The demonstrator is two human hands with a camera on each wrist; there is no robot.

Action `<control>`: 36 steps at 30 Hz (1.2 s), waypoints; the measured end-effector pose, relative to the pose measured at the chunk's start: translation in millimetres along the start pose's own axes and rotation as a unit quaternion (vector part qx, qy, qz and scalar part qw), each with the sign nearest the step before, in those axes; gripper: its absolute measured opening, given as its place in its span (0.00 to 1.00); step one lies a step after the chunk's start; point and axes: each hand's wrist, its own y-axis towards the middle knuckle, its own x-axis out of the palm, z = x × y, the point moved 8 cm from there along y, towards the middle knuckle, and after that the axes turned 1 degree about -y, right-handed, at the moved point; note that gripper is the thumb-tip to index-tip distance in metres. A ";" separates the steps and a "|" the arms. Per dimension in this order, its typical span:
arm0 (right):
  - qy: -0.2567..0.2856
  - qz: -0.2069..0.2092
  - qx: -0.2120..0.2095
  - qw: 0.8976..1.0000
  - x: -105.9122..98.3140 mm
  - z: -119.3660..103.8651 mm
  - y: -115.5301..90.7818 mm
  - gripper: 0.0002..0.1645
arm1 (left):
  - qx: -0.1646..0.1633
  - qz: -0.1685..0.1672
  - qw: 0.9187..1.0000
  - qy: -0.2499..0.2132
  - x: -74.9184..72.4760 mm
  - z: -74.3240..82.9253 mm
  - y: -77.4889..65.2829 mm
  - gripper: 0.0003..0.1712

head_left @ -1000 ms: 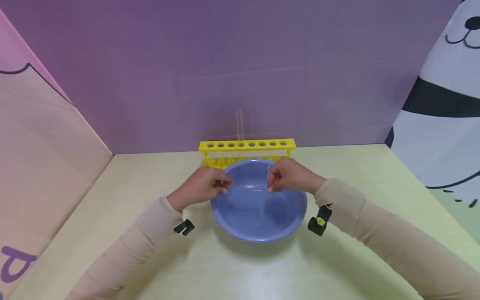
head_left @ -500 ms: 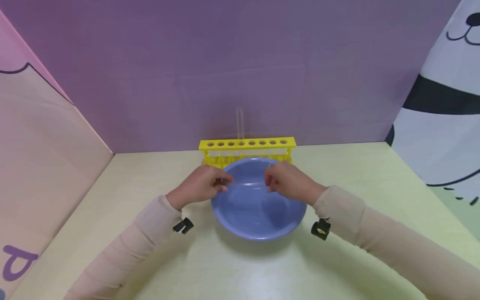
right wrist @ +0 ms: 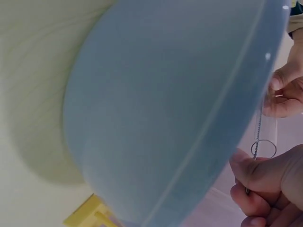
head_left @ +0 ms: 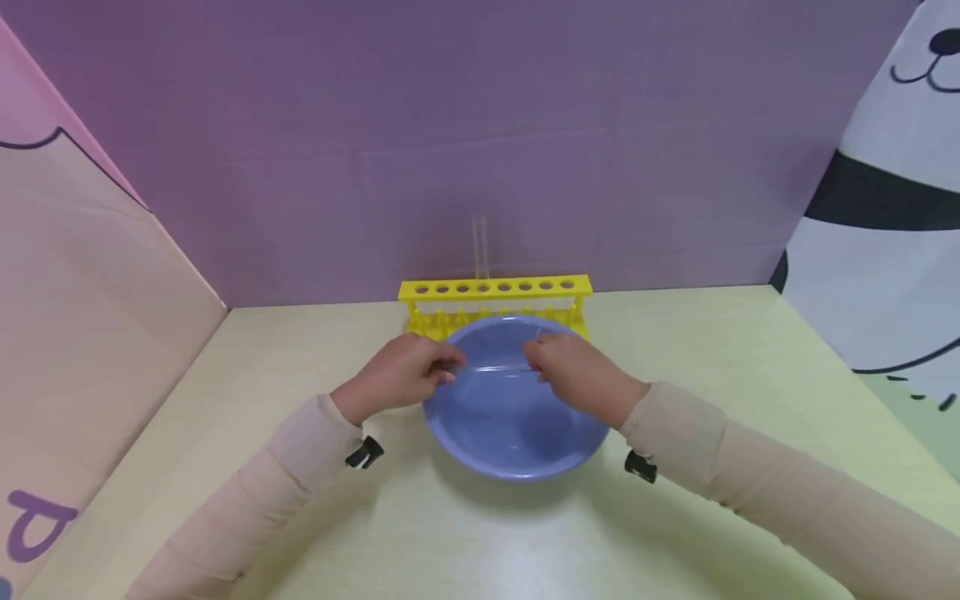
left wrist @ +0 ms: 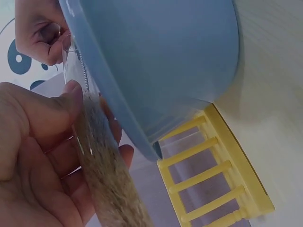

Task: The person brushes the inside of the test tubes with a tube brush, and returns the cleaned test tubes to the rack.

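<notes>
The left hand (head_left: 401, 373) grips a clear tube (head_left: 493, 370) whose long axis runs toward the right hand (head_left: 583, 371). That hand pinches a brush (left wrist: 112, 187) reaching into the tube along this axis, the bowl (head_left: 517, 475) beneath.

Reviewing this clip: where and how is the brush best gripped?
Probably by its bare wire stem, pinched from the open-mouth side of the tube. The bristles sit inside the tube, leaving the stem outside; the right hand pinches it there and the left hand holds the tube.
</notes>
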 end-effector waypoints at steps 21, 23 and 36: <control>-0.089 0.022 0.012 0.996 -4.0 6.4 -14.1 0.15 | 0.000 -0.015 0.997 -0.071 -1.2 -6.2 1.3 0.13; -0.093 0.029 0.007 0.995 -5.2 6.3 -16.0 0.15 | 0.007 -0.018 0.997 -0.077 -1.0 -6.2 1.8 0.13; -0.132 0.106 -0.053 0.984 -12.0 5.4 -26.0 0.15 | 0.028 -0.028 0.994 -0.098 -0.3 -10.7 3.6 0.13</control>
